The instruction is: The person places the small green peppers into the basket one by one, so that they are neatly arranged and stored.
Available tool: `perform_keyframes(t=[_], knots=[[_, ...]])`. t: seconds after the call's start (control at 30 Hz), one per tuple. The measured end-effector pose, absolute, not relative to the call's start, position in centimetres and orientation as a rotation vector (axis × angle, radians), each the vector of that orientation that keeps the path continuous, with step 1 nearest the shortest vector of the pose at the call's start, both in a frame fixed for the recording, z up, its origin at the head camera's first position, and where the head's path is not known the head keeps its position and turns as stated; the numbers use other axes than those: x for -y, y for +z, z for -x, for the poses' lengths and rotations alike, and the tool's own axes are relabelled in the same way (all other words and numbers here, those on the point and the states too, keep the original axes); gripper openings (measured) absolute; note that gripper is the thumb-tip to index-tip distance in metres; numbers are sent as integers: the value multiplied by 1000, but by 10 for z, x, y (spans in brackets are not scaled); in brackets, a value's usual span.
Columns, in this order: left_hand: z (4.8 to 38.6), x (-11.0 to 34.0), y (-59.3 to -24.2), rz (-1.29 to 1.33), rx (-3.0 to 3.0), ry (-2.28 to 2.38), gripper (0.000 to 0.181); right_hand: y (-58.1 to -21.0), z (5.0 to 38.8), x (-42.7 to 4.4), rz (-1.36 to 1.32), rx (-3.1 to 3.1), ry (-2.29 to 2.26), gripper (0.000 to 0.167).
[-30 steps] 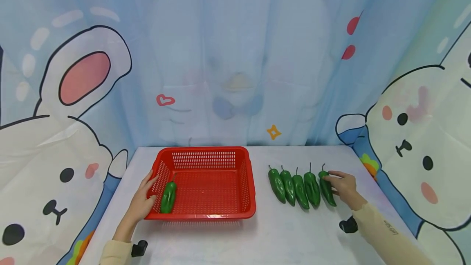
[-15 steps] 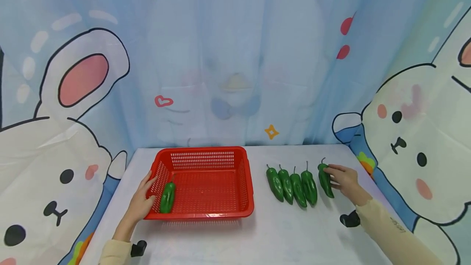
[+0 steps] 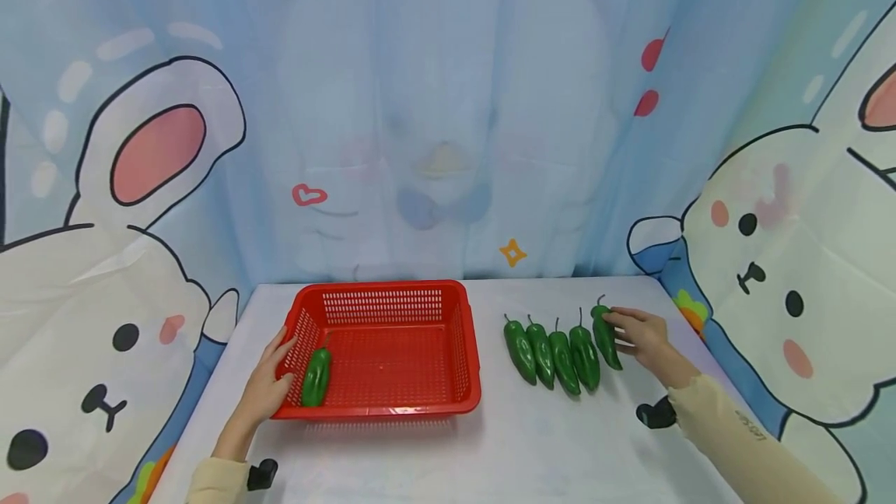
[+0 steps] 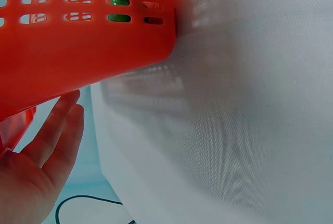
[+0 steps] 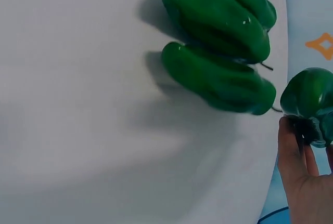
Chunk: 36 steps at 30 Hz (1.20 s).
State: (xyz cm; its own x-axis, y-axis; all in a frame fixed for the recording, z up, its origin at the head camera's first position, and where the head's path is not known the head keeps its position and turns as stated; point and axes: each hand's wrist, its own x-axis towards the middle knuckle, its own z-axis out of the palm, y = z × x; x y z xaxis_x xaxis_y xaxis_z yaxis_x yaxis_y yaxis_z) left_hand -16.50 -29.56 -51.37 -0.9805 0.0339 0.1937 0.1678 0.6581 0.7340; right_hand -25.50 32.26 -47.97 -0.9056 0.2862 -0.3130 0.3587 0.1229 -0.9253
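Observation:
In the head view, my left hand (image 3: 264, 386) rests on the left rim of the red basket (image 3: 381, 413), its fingers fairly straight; the left wrist view shows two extended fingers beside the basket wall (image 4: 88, 52). One green pepper (image 3: 316, 376) lies inside at the left. My right hand (image 3: 645, 341) pinches another green pepper (image 3: 606, 337) near its stem end, just right of a row of several peppers (image 3: 563, 360). From the right wrist view, the held pepper (image 5: 311, 96) appears raised off the table, apart from the nearest pepper of the row (image 5: 218, 81).
A white-covered table (image 3: 532, 449) carries the basket and peppers. Behind it hangs a light blue curtain (image 3: 434, 99) printed with cartoon rabbits on both sides. The row of peppers stands right of the basket, with a gap of bare table between them.
My right hand has lifted the rightmost pepper and moved it slightly left, closer to the row. The left hand stays at the basket rim. The head view has shifted a little.

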Motion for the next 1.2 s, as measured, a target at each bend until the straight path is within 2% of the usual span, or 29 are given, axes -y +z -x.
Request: perform_keyframes(t=[0.7,1.2], knots=[[168,297,-518,154,2696,-1223,63,-452,266,-242,-375,-2200,-1956,62],[169,296,-519,169,2663,-1201,61,-445,266,-198,-247,-2156,-1942,56]])
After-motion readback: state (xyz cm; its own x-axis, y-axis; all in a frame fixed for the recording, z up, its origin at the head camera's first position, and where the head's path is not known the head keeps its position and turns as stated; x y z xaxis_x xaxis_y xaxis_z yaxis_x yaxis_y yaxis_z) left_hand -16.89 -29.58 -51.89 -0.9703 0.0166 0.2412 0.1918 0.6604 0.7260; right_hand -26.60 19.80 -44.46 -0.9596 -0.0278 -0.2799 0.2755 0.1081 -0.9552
